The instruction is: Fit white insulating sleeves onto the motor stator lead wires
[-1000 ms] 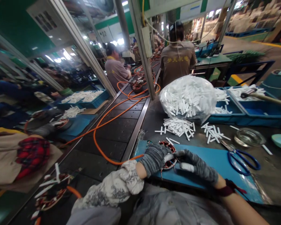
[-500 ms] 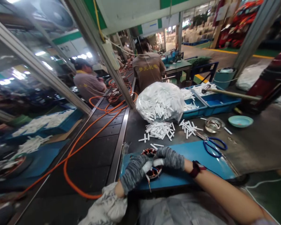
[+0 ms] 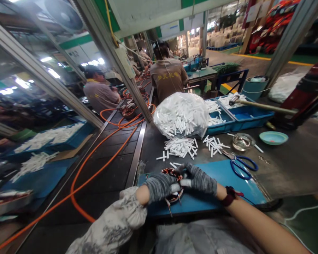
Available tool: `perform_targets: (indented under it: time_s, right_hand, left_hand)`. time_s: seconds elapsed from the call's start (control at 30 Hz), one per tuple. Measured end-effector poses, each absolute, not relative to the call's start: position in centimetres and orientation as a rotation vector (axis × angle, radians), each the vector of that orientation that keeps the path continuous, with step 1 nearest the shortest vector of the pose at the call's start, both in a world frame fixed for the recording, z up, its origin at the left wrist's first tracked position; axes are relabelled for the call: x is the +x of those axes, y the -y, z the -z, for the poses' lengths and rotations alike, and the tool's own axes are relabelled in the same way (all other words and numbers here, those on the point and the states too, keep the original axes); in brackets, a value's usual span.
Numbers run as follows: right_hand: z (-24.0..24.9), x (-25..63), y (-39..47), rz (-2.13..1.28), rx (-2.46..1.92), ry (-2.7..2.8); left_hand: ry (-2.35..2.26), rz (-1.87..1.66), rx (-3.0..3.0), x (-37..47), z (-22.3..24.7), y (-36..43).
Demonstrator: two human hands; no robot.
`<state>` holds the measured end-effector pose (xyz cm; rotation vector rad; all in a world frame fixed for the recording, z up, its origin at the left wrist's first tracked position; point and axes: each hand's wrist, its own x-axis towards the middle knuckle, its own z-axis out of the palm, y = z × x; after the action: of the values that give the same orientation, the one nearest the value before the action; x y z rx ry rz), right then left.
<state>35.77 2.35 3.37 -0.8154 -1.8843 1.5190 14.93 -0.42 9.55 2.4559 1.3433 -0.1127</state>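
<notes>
A round motor stator (image 3: 171, 171) with copper windings lies on a blue mat (image 3: 219, 167), and a few lead wires stick out at its near side. My left hand (image 3: 161, 187), in a grey knitted glove with white fingertips, reaches across the stator from the left with its fingers closed on it. From the right, my right hand (image 3: 200, 180), gloved alike, curls its fingers and thumb at the stator's right rim. Both hands cover the middle of the stator, so any small wire between the fingertips is hidden.
Blue-handled scissors (image 3: 242, 165) lie on the mat's right part. Beyond are loose white tubes (image 3: 181, 147), a full plastic bag (image 3: 181, 114), blue bins (image 3: 250, 118), a glass dish (image 3: 243, 141), a green bowl (image 3: 274, 137) and a hammer (image 3: 265, 105). An orange hose (image 3: 76, 183) crosses the conveyor at left.
My left hand has shifted right and up over the stator, its forearm now lying flatter. My right hand has moved slightly right, its fingers more bent at the rim.
</notes>
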Motion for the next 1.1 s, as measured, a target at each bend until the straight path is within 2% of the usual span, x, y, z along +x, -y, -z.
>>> perform_targets:
  time_s: [0.1, 0.23, 0.33, 0.4, 0.53, 0.67, 0.83, 0.97, 1.1]
  right_hand:
    - [-3.3, 37.4, -1.7, -1.445, -0.848, 1.88]
    - [-3.5, 39.6, -0.1, -1.234, -0.843, 1.913]
    - [-3.7, 39.9, 0.8, -1.15, -0.656, 2.077]
    - [-3.7, 39.2, 1.1, -1.147, -0.51, 2.155]
    - [-3.4, 37.9, 1.1, -1.247, -0.548, 2.097]
    - [-3.1, 38.1, 1.0, -1.433, -0.678, 1.961]
    - [-2.8, 37.1, 0.2, -1.722, -0.657, 1.752]
    - [-2.9, 36.1, -1.0, -1.852, -0.581, 1.704]
    - [-3.7, 35.7, -2.3, -1.825, -0.548, 1.895]
  left_hand:
    - [-1.479, 0.238, 2.459, 16.7, -9.5, 0.6]
    - [-1.48, -0.038, 2.496, 16.1, -10.5, 0.3]
    - [-1.416, -0.063, 2.334, 14.9, -11.1, -1.1]
    - [-1.529, -0.03, 2.194, 14.8, -11.2, -2.0]
    - [-1.705, -0.207, 2.107, 15.0, -10.8, -1.8]
    - [-1.476, -0.463, 2.425, 14.2, -10.6, 1.4]
    - [-1.422, -0.226, 2.6, 13.5, -9.4, 3.6]
    - [-1.351, -0.27, 2.634, 13.6, -8.2, 3.0]
    - [-1.301, -0.305, 2.632, 13.1, -9.2, 2.0]
